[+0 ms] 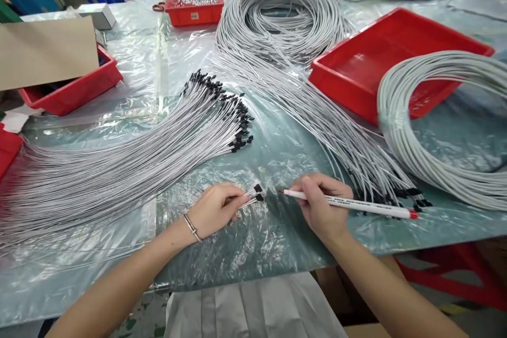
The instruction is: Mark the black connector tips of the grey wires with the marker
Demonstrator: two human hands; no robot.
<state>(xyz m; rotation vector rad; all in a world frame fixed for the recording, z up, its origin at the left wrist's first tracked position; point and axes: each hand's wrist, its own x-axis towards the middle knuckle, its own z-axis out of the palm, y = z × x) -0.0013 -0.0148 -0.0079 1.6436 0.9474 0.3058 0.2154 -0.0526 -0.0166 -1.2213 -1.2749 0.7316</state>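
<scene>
— Pinching what, your left hand point(216, 208)?
— Its fingers clamp two black-tipped wire ends point(256, 194), at six o'clock on the table point(277, 253).
— Your right hand point(320, 206)?
— Fingers closed round a white marker point(352, 204), tip at three o'clock of those ends.

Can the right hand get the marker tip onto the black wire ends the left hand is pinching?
Probably yes. The right hand holds the marker with its red tip aimed at the black wire ends pinched in the left hand; only bare plastic sheet lies between.
</scene>
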